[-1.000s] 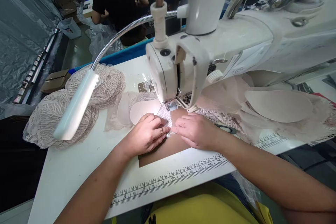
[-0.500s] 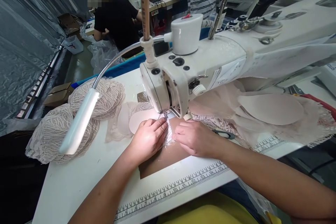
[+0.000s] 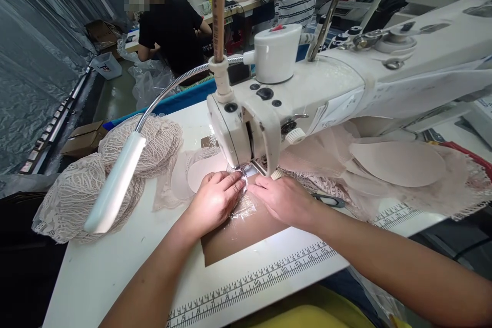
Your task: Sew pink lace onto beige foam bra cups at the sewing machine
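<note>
Close to the presser foot of a white sewing machine (image 3: 246, 128), my left hand (image 3: 215, 202) presses down a small piece of pale lace fabric (image 3: 227, 168), its fingers held together. Opposite it, my right hand (image 3: 286, 199) has its fingers closed at the fabric's edge, fingertips near the needle; what lies under them is partly hidden. A brown plate (image 3: 230, 243) with clear tape (image 3: 245, 208) on it lies under both hands. Just left of my left hand are smooth pale pink cup pieces (image 3: 200, 175) on lace.
Stacks of beige lace cups (image 3: 75, 197) lie on the left under a lamp (image 3: 115, 182) on a bendy neck. More pink cup fabric (image 3: 400, 163) and small scissors (image 3: 329, 200) lie right. A printed ruler (image 3: 265, 279) runs along the front edge. Co-workers (image 3: 171, 31) sit beyond.
My right hand has moved up and left, closer to the needle and my left hand. The white lace strip between my hands has drawn in toward the presser foot, baring the tape.
</note>
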Demonstrator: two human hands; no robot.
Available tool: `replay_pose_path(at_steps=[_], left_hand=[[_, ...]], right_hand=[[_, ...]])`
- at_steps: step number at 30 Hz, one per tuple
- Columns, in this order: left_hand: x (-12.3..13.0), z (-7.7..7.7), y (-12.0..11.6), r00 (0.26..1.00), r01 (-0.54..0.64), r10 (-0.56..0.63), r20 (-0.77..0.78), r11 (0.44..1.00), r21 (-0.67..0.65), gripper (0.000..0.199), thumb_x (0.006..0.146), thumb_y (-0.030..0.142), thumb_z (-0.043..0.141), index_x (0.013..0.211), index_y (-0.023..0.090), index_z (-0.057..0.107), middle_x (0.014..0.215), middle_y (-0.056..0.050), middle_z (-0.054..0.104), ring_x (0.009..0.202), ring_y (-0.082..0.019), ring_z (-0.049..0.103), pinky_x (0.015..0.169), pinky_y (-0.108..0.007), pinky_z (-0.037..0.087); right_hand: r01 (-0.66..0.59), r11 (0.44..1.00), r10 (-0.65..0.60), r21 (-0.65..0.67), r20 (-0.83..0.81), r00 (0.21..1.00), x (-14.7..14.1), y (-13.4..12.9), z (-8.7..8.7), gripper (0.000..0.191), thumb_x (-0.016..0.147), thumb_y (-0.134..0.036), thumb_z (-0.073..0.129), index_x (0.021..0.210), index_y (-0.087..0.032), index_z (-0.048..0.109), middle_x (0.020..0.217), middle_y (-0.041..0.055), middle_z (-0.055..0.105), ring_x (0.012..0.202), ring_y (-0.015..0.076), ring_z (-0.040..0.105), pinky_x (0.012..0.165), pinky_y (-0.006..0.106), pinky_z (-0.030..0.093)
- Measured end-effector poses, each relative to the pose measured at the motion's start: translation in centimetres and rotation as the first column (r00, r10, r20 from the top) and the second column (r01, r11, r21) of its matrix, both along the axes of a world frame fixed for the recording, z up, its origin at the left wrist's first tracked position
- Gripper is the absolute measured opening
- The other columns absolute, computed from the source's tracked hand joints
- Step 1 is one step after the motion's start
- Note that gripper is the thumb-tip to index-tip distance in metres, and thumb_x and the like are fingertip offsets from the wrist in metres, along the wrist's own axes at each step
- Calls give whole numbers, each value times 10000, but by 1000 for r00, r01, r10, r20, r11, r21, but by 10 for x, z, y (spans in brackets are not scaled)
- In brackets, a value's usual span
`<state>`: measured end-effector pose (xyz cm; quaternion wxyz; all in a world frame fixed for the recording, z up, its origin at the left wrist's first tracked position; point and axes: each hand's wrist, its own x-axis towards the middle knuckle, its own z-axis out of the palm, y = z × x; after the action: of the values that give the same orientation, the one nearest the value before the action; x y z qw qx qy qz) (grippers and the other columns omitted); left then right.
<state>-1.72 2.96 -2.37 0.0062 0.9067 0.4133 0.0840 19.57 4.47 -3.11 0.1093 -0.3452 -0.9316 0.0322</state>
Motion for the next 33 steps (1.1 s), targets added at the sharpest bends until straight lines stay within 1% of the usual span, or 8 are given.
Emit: replay_pose_path(at_steps=[5, 9, 18, 24, 26, 29, 31, 33], left_hand=[[-1, 0, 3, 1000, -22, 22, 0, 1000, 2, 320, 935, 234, 414, 1205, 185, 580, 1110, -128, 641, 953, -240, 531, 813, -395, 420], [-2, 1, 6, 998, -62, 62, -15, 998, 3, 316, 945, 250, 392, 1188, 189, 585, 1009, -122, 651, 943, -244, 528, 785, -385, 410], [-3, 1, 7, 994, -108, 109, -10, 994, 14, 319, 937, 238, 384, 1192, 199, 570, 1105, -114, 630, 1002, -251, 528, 855, -420, 418], [1, 21, -7, 973, -201, 196, -122, 979, -34, 402, 915, 387, 435, 1228, 157, 535, 1263, -146, 549, 1061, -304, 514, 792, -430, 481], [3, 32, -15, 974, -199, 185, -130, 974, -105, 392, 914, 395, 436, 1195, 150, 556, 1211, -142, 577, 1009, -286, 541, 765, -407, 503], [5, 42, -24, 984, -161, 141, -106, 965, -210, 294, 922, 346, 421, 1077, 185, 612, 1010, -104, 644, 872, -237, 589, 714, -363, 522], [7, 42, -26, 986, -161, 147, -76, 962, -223, 246, 917, 314, 425, 997, 209, 633, 909, -87, 653, 792, -219, 597, 667, -347, 523], [10, 37, -26, 985, -173, 169, -36, 965, -199, 235, 909, 293, 438, 998, 201, 635, 928, -90, 656, 813, -222, 597, 685, -351, 526]], right_hand=[[96, 995, -94, -29, 62, 994, -7, 1, 5, 310, 767, -47, 454, 973, -186, 639, 793, 42, 622, 678, 160, 460, 554, 294, 241], [94, 995, -92, -34, 52, 994, -7, 2, 5, 383, 750, -33, 461, 1044, -206, 636, 797, 37, 624, 716, 170, 477, 576, 300, 257], [45, 999, -46, -16, -53, 998, -1, 3, 0, 303, 832, -91, 486, 1074, -184, 643, 801, 41, 621, 705, 152, 473, 595, 286, 273], [46, 999, -48, -18, -110, 993, 2, 3, 3, 284, 864, -129, 455, 1053, -197, 655, 779, 32, 628, 680, 151, 486, 601, 281, 304], [52, 998, -54, -22, -115, 992, 3, 3, 5, 276, 870, -140, 449, 1040, -199, 658, 776, 33, 631, 678, 151, 491, 596, 274, 306], [61, 997, -65, -39, -99, 993, 3, 2, 7, 266, 867, -135, 437, 978, -188, 672, 747, 33, 624, 650, 146, 483, 568, 265, 298], [60, 997, -65, -57, -87, 994, 3, 2, 7, 257, 877, -145, 428, 939, -183, 675, 734, 32, 618, 640, 143, 483, 558, 257, 302], [61, 996, -67, -67, -92, 993, 3, 2, 7, 255, 890, -158, 421, 932, -182, 671, 738, 33, 620, 660, 142, 502, 575, 251, 323]])
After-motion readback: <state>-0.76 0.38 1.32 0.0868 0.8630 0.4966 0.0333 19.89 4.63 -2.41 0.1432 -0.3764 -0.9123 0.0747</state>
